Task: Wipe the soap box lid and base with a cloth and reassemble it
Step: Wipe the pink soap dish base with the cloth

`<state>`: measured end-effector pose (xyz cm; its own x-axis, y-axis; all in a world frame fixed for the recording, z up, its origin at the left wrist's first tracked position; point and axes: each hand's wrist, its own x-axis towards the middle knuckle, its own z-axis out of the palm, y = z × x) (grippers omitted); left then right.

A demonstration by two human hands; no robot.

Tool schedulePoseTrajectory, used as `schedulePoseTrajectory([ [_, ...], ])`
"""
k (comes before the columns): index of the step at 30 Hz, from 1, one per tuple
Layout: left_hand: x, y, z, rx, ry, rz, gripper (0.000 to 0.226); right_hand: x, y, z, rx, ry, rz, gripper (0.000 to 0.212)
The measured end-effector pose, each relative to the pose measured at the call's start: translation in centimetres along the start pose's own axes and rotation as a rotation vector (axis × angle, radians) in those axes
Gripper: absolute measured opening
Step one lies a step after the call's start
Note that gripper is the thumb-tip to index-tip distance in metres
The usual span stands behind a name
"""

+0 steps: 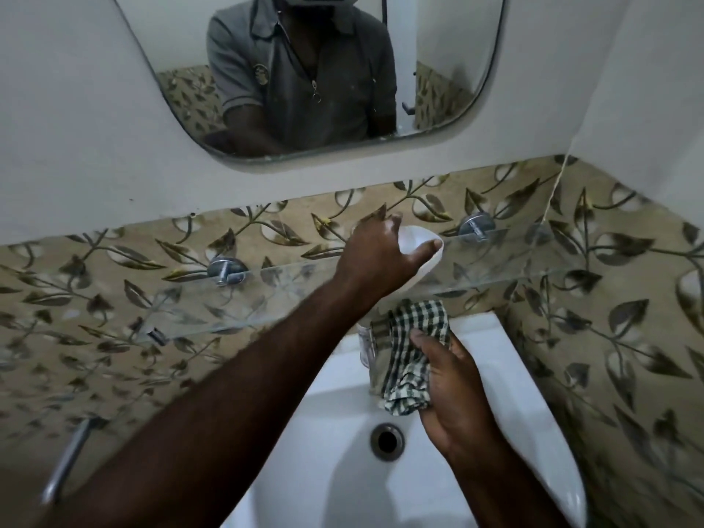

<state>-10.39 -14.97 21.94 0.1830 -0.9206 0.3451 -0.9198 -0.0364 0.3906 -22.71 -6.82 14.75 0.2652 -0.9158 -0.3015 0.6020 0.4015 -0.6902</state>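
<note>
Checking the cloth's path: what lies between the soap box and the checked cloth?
In the head view, only the front edge of the glass shelf crosses between the soap box and the checked cloth.

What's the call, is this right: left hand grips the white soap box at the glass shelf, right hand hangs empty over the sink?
Not quite. The right hand is not empty: it holds a checked cloth, bunched in its fingers, over the sink. The rest stands: the left hand grips the white soap box at the glass shelf. The head view shows it.
</note>
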Motion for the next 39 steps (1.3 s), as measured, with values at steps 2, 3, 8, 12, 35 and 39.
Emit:
schedulePoseTrajectory([
  [2, -1.6, -0.6, -1.4, -0.158, 0.117, 0.024, 0.070, -0.1, 0.7, 0.1, -0.049, -0.045, 0.017, 0.029],
  [3, -2.7, -0.8, -2.1, -0.230, 0.195, 0.062, 0.062, -0.3, 1.0, 0.1, -0.071, -0.073, 0.030, 0.031],
  [8, -11.3, -2.2, -2.9, -0.502, 0.350, 0.178, 0.019, -0.4, 4.0, -0.3, -0.239, -0.190, 0.146, 0.028],
  [12, -17.8, -7.3, 0.3, -0.518, 0.360, -0.039, 0.024, 0.0, 6.9, -0.3, -0.368, -0.111, 0.203, 0.016],
  [35, -20.0, -25.3, 9.7, 0.019, -0.104, -0.562, 0.108, 1.1, 14.1, 0.4, -0.987, -0.127, 0.202, 0.036],
  [39, -20.3, -22.1, 6.3, -0.334, -0.031, -0.578, 0.113, 1.5, 13.8, 1.5, -1.057, -0.143, 0.113, 0.020],
])
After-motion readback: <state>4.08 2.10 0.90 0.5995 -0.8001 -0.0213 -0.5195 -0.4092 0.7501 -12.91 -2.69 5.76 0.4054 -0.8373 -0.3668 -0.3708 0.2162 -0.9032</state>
